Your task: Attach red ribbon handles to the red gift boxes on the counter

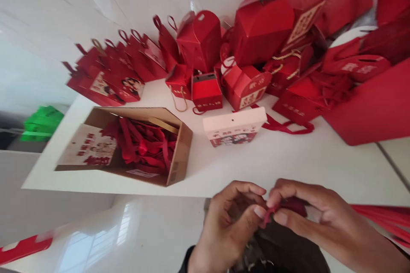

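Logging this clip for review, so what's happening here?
A person's left hand and right hand meet just off the near edge of a white table, both pinching a small red ribbon between the fingertips. On the table sit an open cardboard box of red ribbons, a pale flat box and many red gift boxes behind.

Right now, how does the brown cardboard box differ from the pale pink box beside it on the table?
The brown cardboard box is open and holds red ribbons; the pale pink box looks shut. The cardboard box is larger, the pink one smaller and flatter. Both lie on the white table and bear red print.
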### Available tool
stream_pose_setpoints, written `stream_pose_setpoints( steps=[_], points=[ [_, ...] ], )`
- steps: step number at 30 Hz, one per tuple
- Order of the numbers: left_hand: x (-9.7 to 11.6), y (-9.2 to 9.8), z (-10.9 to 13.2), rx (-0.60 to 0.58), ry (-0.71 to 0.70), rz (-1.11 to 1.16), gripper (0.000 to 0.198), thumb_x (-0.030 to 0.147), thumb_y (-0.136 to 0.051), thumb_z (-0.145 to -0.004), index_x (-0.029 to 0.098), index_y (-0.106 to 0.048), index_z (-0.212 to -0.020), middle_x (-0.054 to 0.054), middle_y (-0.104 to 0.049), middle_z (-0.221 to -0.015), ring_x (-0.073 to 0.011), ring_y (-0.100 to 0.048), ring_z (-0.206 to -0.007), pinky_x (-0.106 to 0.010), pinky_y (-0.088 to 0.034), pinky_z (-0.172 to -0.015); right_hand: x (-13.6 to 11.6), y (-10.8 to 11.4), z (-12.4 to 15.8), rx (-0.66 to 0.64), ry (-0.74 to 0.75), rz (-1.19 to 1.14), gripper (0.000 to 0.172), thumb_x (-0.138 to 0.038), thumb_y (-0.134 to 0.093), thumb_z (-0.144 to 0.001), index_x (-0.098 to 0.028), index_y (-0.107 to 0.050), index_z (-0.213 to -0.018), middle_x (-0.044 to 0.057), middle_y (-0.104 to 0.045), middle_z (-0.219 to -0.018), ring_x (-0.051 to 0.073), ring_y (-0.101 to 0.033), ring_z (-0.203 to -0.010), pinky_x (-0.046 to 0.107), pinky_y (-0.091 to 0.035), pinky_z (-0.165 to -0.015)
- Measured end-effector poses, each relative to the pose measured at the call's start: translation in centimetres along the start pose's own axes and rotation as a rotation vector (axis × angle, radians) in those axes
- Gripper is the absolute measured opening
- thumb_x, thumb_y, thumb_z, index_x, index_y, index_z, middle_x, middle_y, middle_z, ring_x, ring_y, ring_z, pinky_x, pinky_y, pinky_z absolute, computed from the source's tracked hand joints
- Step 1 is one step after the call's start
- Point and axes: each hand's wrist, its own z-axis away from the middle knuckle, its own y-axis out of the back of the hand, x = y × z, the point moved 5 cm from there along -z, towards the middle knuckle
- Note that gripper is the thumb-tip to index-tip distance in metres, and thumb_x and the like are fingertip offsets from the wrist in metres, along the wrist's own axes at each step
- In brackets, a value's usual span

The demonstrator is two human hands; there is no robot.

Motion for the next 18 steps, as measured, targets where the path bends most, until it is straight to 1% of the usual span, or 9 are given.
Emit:
stream_pose_setpoints(
  steps=[2,4,8,12,16,18],
  points=[
    [0.38,0.04,-0.14,-0.033,-0.041,-0.027,0.016,0.032,-0.076,-0.096,0.017,-0.075,-0.100,-0.003,-0.071,-0.085,-0.0096,-0.064,-0.075,-0.019,-0.052,-0.074,-0.73,-0.16,-0.12,-0.062,-0.004,-0.037,0.021,-0.048,-0.070,-0.095,-0.028,-0.075,-0.092,0.000,-0.073,-0.084,0.018,-0.070,-0.078,0.023,-0.058,-0.072],
    [0.57,0.08,-0.19,-0.041,-0.074,-0.033,0.011,0.027,-0.074,-0.097,0.017,-0.075,-0.094,-0.002,-0.070,-0.084,-0.0088,-0.065,-0.075,-0.018,-0.053,-0.074,-0.99,-0.10,-0.18,-0.092,0.012,-0.061,0.019,-0.045,-0.070,-0.097,-0.027,-0.074,-0.096,0.000,-0.073,-0.086,0.018,-0.070,-0.079,0.025,-0.058,-0.074],
    [0.61,-0.18,-0.16,-0.067,-0.086,0.004,0.006,0.025,-0.074,-0.097,0.019,-0.076,-0.097,-0.001,-0.070,-0.082,-0.0077,-0.066,-0.073,-0.016,-0.055,-0.073,-0.74,0.34,-0.14,-0.064,0.018,-0.120,0.019,-0.043,-0.074,-0.096,-0.024,-0.072,-0.096,0.001,-0.073,-0.087,0.018,-0.071,-0.081,0.025,-0.056,-0.074],
    [0.47,-0.25,-0.26,-0.076,-0.059,0.045,0.008,0.028,-0.074,-0.097,0.020,-0.076,-0.097,-0.001,-0.071,-0.079,-0.0081,-0.067,-0.072,-0.016,-0.055,-0.072,-0.50,0.08,-0.23,-0.144,-0.002,-0.188,0.020,-0.042,-0.076,-0.096,-0.023,-0.071,-0.097,0.002,-0.076,-0.087,0.019,-0.074,-0.083,0.027,-0.057,-0.077],
    [0.35,-0.24,-0.26,-0.065,-0.038,0.018,0.017,0.033,-0.075,-0.096,0.017,-0.071,-0.091,-0.001,-0.069,-0.075,-0.0088,-0.064,-0.069,-0.018,-0.053,-0.071,-0.51,0.20,-0.58,-0.143,-0.008,-0.157,0.019,-0.041,-0.076,-0.096,-0.023,-0.071,-0.096,0.001,-0.076,-0.088,0.016,-0.071,-0.082,0.023,-0.055,-0.075],
    [0.26,-0.51,-0.16,-0.074,-0.008,0.024,0.022,0.037,-0.074,-0.097,0.017,-0.068,-0.092,-0.002,-0.070,-0.074,-0.0099,-0.064,-0.070,-0.019,-0.052,-0.071,-0.57,0.00,-0.69,-0.174,-0.016,-0.194,0.018,-0.040,-0.075,-0.098,-0.023,-0.070,-0.099,0.001,-0.076,-0.088,0.016,-0.072,-0.083,0.024,-0.054,-0.077]
  ],
)
